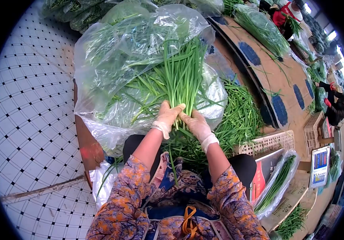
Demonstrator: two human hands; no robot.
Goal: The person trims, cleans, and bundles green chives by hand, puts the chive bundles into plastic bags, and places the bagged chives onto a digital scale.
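A bunch of long green garlic chives (184,74) stands out in front of me, its pale stem ends gathered low. My left hand (168,117), in a thin whitish glove, is closed around the stems from the left. From the right, my gloved right hand (198,125) grips the same stems, its thumb close to the left thumb. Behind the bunch spreads a large clear plastic bag (140,44) with more chives in and on it. Loose chives (240,112) lie in a heap to the right of my hands.
A plastic crate (274,142) stands at right, near a bagged bundle of chives (276,182) and a scale display (320,166). Cardboard (268,68) lies beyond. Two other people (288,18) work at far right. White tiled floor (32,120) lies left.
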